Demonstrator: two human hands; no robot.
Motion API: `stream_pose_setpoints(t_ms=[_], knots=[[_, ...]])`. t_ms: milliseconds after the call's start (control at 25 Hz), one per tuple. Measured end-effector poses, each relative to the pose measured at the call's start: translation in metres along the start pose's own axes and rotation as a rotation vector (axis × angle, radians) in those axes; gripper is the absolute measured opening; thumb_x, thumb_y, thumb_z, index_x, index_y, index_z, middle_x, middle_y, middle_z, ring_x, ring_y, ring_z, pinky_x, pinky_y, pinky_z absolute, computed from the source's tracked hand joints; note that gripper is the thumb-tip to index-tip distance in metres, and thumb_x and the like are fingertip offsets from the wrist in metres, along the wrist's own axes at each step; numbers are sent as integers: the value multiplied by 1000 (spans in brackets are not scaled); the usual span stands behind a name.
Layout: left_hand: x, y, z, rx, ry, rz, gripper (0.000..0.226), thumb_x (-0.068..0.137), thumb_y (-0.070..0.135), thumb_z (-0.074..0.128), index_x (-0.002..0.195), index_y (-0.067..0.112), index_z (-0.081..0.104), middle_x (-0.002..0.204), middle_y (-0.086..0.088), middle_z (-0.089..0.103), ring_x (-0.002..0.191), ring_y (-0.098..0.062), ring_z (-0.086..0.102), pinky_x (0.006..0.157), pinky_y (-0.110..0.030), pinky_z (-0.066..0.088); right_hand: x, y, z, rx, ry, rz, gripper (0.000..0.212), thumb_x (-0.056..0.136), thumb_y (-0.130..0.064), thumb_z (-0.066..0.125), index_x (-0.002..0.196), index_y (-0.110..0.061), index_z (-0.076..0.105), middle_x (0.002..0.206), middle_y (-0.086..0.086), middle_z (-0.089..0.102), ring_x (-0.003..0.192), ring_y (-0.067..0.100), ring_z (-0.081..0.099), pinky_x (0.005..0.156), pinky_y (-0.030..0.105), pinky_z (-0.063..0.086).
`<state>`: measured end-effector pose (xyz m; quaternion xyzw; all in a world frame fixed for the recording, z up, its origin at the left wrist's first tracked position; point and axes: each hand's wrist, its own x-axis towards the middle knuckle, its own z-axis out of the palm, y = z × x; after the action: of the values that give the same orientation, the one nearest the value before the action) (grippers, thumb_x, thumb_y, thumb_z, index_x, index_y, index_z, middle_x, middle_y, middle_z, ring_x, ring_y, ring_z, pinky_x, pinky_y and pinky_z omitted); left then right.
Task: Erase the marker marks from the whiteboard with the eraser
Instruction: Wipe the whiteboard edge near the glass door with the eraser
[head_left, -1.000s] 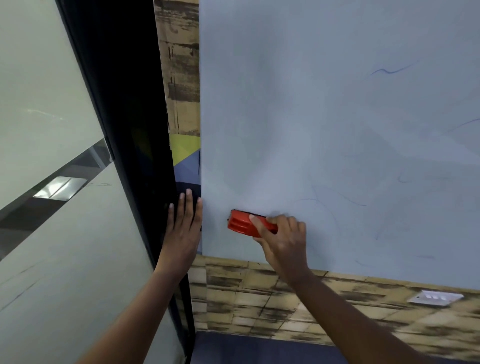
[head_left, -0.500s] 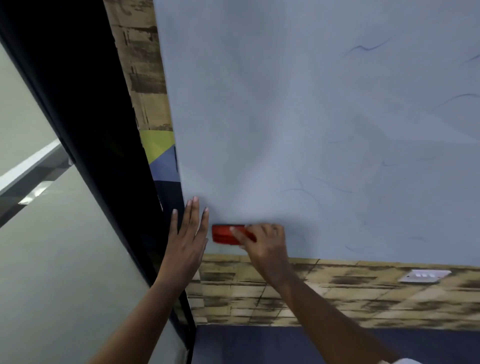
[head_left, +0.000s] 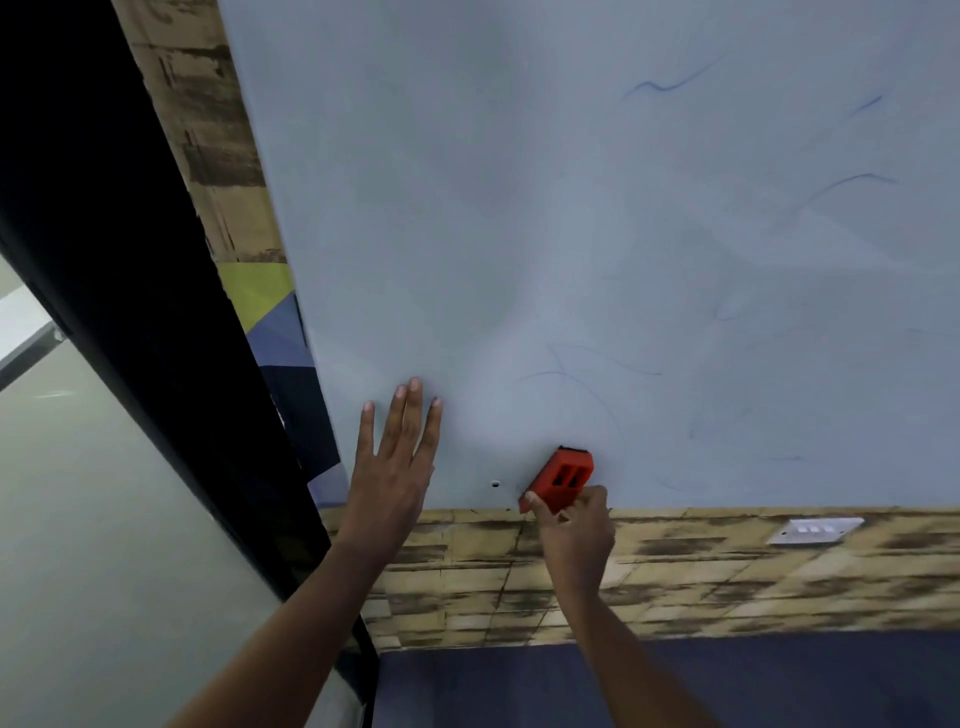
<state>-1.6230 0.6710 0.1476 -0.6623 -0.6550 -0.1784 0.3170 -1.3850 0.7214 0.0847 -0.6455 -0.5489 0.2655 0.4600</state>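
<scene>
Half a second back the eraser lay level along the whiteboard's bottom edge, close beside the left hand. Now it stands tilted, its upper end leaning up and to the right, and it sits further right, apart from that hand. The left hand has shifted too: earlier it straddled the left edge of the whiteboard, now it lies wholly on the board's surface.

The left hand's fingers are straight and slightly fanned, palm flat against the board, holding nothing. The right hand grips the red eraser from below, its fingers curled round the lower end and the thumb tip showing at the eraser's bottom left corner. The eraser's upper end is pressed to the board just above the lower edge; two dark slots show in its red back.

Faint blue marker marks curve across the board above and right of the eraser, with more strokes toward the upper right. A small hole sits in the board just left of the eraser. Below the board runs a wood-patterned wall band bearing a white switch plate. A dark door frame stands at left.
</scene>
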Motion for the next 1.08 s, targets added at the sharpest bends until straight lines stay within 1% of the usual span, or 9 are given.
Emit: stream_pose_setpoints(t_ms=[160, 360, 480, 560, 600, 640, 840, 1000, 1080], knots=[[0, -6, 9, -1, -6, 16, 133, 75, 24, 96, 169, 6, 4, 176, -23, -8, 164, -37, -8, 131, -61, 2, -16, 0, 23, 146, -49, 158, 53, 70, -35, 96, 95, -10, 56, 80, -4, 63, 73, 17, 61, 66, 32, 47], [0, -7, 17, -9, -14, 11, 143, 69, 27, 100, 170, 9, 0, 177, -19, -11, 164, -34, -10, 131, -58, -8, -14, -7, 16, 218, -41, 192, 49, 72, -32, 94, 98, -11, 58, 84, -3, 67, 77, 14, 65, 63, 27, 47], [1, -8, 20, -13, -15, 12, 149, 64, 29, 101, 170, 10, -2, 177, -17, -12, 164, -33, -11, 131, -57, -11, -1, -30, -5, 315, 71, 205, 45, 77, -30, 92, 102, -11, 60, 91, -5, 69, 77, 0, 68, 62, 9, 49], [0, -8, 21, -12, -11, 8, 151, 63, 29, 102, 170, 10, -3, 177, -17, -12, 164, -33, -11, 131, -56, -12, 7, -39, -15, 375, 116, 191, 42, 81, -28, 89, 105, -11, 59, 95, -6, 66, 78, -11, 67, 61, 3, 48], [0, -7, 22, -10, -9, 6, 152, 63, 29, 102, 170, 10, -3, 177, -17, -13, 164, -33, -12, 130, -56, -12, 9, -39, -16, 390, 118, 183, 42, 82, -27, 89, 106, -11, 58, 97, -6, 65, 78, -12, 67, 61, 3, 48], [0, -7, 22, -8, -8, 5, 152, 62, 29, 102, 170, 10, -3, 177, -17, -13, 164, -33, -12, 130, -56, -12, 8, -38, -16, 385, 107, 176, 43, 82, -28, 89, 108, -12, 58, 98, -7, 65, 77, -7, 68, 61, 4, 49], [1, -9, 22, 11, -8, 9, 152, 63, 33, 102, 170, 10, -4, 177, -17, -13, 164, -33, -12, 131, -56, -11, -19, -13, 24, 347, -45, 268, 49, 78, -24, 91, 109, -10, 56, 93, -1, 66, 87, 22, 68, 67, 19, 48], [-1, -10, 22, -2, -23, 6, 150, 66, 37, 100, 170, 12, -4, 177, -15, -14, 164, -32, -12, 131, -55, -12, -40, -1, 52, 495, -190, 376, 49, 76, -11, 91, 117, -18, 64, 111, 4, 74, 100, 11, 71, 71, 12, 54], [-1, -13, 23, 2, -22, 12, 148, 67, 40, 99, 170, 13, -4, 177, -14, -13, 165, -31, -11, 131, -54, -12, -40, 4, 53, 560, -170, 409, 44, 75, -18, 93, 111, -21, 67, 108, 4, 75, 99, 16, 72, 72, 17, 58]])
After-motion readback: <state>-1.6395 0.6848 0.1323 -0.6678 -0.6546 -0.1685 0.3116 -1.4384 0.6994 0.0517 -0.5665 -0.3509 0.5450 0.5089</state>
